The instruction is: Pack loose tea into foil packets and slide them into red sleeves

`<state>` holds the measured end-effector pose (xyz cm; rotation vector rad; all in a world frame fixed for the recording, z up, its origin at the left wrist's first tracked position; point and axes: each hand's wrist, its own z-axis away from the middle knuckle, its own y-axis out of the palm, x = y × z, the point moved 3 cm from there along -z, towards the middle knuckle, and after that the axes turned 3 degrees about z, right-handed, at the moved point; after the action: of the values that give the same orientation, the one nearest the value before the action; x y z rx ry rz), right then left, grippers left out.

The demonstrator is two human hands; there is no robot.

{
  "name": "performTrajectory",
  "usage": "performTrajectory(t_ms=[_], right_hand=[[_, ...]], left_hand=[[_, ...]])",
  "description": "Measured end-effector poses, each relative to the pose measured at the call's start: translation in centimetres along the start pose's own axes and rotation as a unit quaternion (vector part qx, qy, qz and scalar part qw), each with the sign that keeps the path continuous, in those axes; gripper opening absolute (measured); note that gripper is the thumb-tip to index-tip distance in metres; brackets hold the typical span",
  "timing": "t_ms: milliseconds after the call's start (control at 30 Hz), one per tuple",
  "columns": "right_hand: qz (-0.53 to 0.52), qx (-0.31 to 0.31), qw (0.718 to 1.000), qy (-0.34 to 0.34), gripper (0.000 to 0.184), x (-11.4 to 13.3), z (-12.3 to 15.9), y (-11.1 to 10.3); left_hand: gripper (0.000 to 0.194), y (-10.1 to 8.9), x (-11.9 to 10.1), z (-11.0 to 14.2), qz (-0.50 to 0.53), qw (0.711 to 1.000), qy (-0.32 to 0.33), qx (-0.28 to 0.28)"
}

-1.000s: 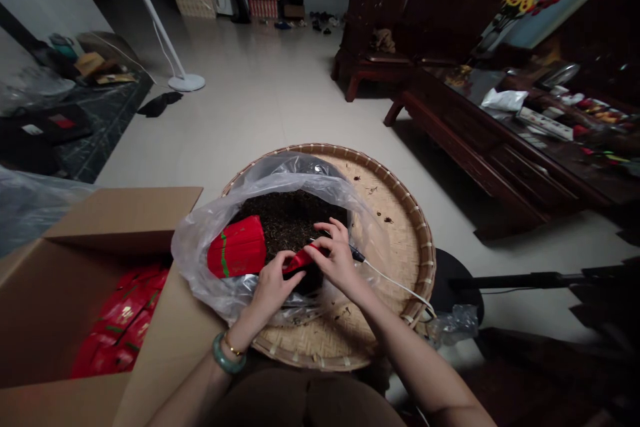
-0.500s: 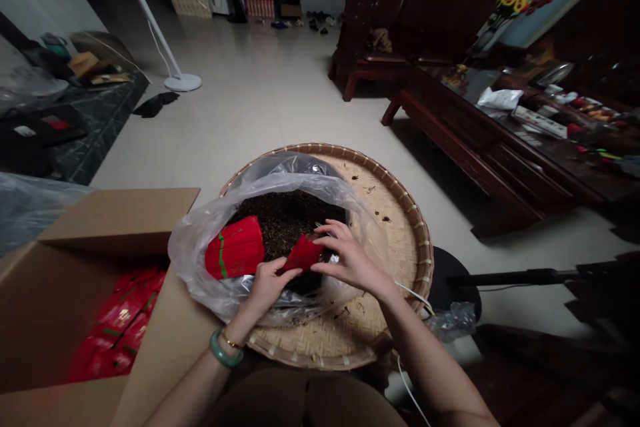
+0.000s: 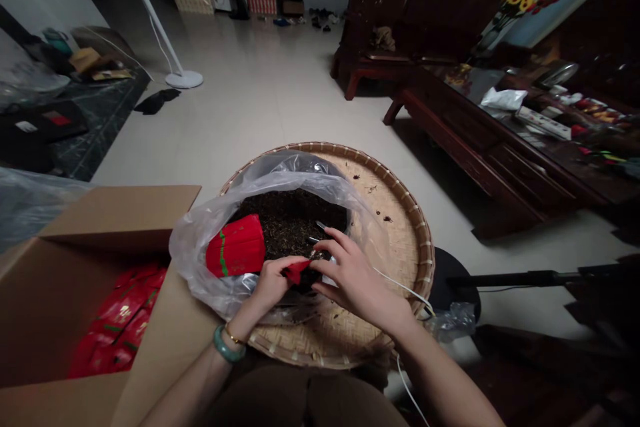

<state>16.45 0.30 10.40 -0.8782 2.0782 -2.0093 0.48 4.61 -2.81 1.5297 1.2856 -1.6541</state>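
Observation:
My left hand (image 3: 273, 283) pinches a small red packet (image 3: 297, 271) between thumb and fingers, over a clear plastic bag (image 3: 193, 247) of dark, loose, tea-like leaves (image 3: 285, 223). Beside it, my right hand (image 3: 353, 273) has its fingers apart, the index fingertip at the packet's edge. Two slim metal tips (image 3: 320, 225) show just past the right fingers; the remainder of that tool is hidden. A larger red bundle with a green band (image 3: 237, 247) lies in the bag, left of the packet. The bag rests on a round woven bamboo tray (image 3: 405, 240).
At the left stands an open cardboard box (image 3: 120, 210) holding several red packets (image 3: 120, 313). A white cable (image 3: 405, 290) crosses the tray's right side. Beyond are a white floor-stand base (image 3: 184, 79), a dark wooden table (image 3: 480, 140) and a round black base (image 3: 453, 280).
My right fingers have loosened from the packet and spread, with the hand shifting slightly right. The packet has turned in my left hand and less of it shows. The metal tips are more exposed.

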Motion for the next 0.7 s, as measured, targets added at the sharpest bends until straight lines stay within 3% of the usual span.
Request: performTrajectory(t_ms=[200,467,700], right_hand=[[0.058,0.059,0.997,0.003,0.013,0.1,-0.5,1.9],[-0.014,-0.025,1.0,0.007,0.013,-0.5,-0.3,1.3],[-0.081,-0.004,0.997,0.013,0.018,-1.0,-0.6,2.2]], left_hand=[[0.034,0.5,-0.3,0.2,-0.016,1.0,-0.002,0.006],[0.017,0.5,-0.4,0.3,0.002,0.998,-0.06,0.02],[0.016,1.0,-1.6,0.4,0.003,0.994,-0.103,0.035]])
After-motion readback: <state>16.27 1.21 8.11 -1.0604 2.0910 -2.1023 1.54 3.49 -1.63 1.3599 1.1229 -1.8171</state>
